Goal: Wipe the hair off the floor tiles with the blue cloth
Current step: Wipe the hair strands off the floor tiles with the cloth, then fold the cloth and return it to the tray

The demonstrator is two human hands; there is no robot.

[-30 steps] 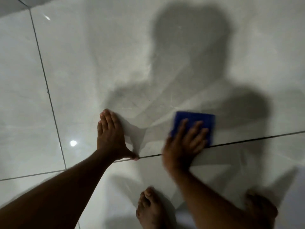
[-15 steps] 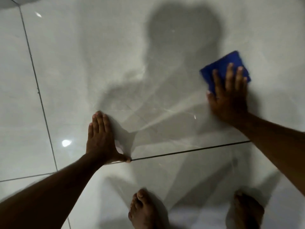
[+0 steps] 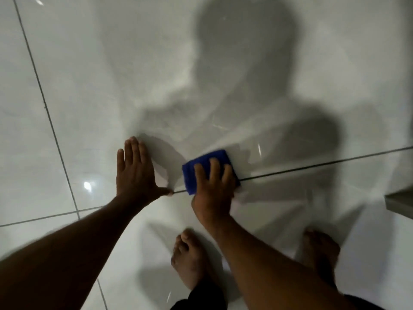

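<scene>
The blue cloth (image 3: 202,165) lies folded flat on the glossy white floor tiles (image 3: 93,90), right at a dark grout line (image 3: 324,164). My right hand (image 3: 213,189) presses down on the cloth with its fingers spread over it. My left hand (image 3: 135,173) rests flat on the tile just to the left of the cloth, palm down, fingers together and thumb out along the grout line, holding nothing. No hair shows clearly on the tiles; the picture is dim and a little blurred.
My two bare feet stand on the near tile, the left foot (image 3: 190,258) below the cloth and the right foot (image 3: 321,249) further right. A grey edge of some fixture (image 3: 400,203) juts in at the right. A dark shadow covers the far tile.
My right hand has swept the blue cloth back from the far right of the tile down to the grout line, close beside my left hand. The left hand stayed planted.
</scene>
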